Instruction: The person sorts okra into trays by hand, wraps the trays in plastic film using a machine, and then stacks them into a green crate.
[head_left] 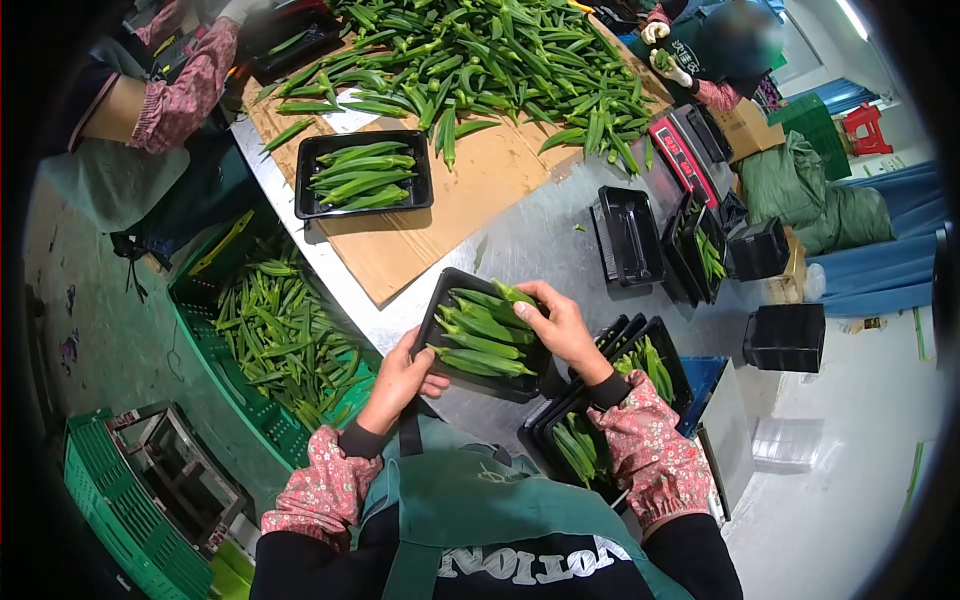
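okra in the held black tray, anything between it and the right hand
Nothing visible stands in the way: the right hand already has its thumb and fingertips at the uppermost pod of the okra. The left hand holds the black tray at the opposite side.

The person's left hand grips the near left corner of a black tray, thumb on its rim, while the right hand touches okra pods at its far right side. On the desk, a heap of okra lies on cardboard, with a filled tray nearer. A red scale stands right of the heap; a green crate of okra sits left of the desk.
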